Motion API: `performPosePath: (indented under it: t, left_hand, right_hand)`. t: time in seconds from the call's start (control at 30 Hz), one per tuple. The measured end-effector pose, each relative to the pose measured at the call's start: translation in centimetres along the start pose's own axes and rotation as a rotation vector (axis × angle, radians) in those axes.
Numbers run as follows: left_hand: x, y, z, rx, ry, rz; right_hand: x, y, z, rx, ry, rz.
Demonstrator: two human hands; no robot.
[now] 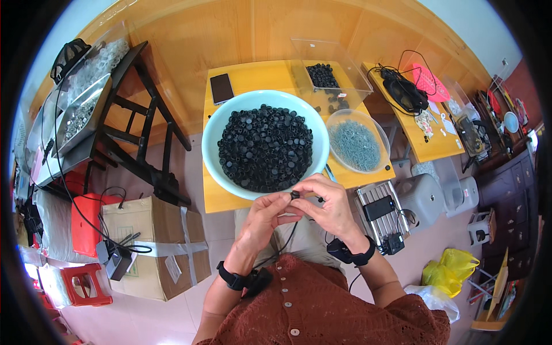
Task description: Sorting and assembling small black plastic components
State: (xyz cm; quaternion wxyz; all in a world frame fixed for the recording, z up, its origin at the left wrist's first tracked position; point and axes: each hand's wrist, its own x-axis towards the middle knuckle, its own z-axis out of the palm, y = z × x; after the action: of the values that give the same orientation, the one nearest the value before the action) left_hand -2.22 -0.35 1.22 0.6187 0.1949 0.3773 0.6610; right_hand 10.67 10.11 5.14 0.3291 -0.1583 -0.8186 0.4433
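Note:
A small black plastic cap [295, 195] is pinched between the fingertips of my left hand [264, 215] and my right hand [332, 206], just off the table's front edge. A second small black piece [320, 199] shows by the curled fingers of my right hand; whether they grip it I cannot tell. Right beyond my hands stands a large light-blue basin [208, 150] heaped with black caps [264, 146]. To its right is a round clear tub [382, 127] of thin silvery metal pieces, perhaps screws [356, 145].
The yellow table [221, 202] also carries a phone [221, 88] and a clear bin [362, 89] with more black parts. A cardboard box [155, 241] stands left on the floor, below a dark rack [150, 115]. At right are a metal-slatted stool [368, 198] and yellow bags [451, 270].

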Motion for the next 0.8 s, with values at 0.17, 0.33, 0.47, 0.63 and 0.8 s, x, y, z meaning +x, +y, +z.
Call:
performPosePath:
  t: [0.17,0.33,0.47,0.63,0.8]
  left_hand:
    - [0.2,1.7,0.4,0.175,0.209,0.153]
    - [0.9,2.3,-1.6,0.262,0.37,0.3]
    - [1.1,2.3,-1.9,0.239,0.377,0.286]
    - [1.1,2.4,-2.2,0.266,0.363,0.269]
    - [1.1,2.2,-2.4,0.255,0.358,0.266]
  right_hand:
    - [5.7,1.9,-3.9,-0.111,0.189,0.19]
    - [14.1,5.5,-9.0,-0.277,0.421,0.026]
    - [13.5,8.0,-8.1,-0.207,0.432,0.003]
    - [10.4,8.4,-4.8,-0.402,-0.02,0.196]
    - [10.1,9.5,-3.6,-0.447,-0.168,0.117]
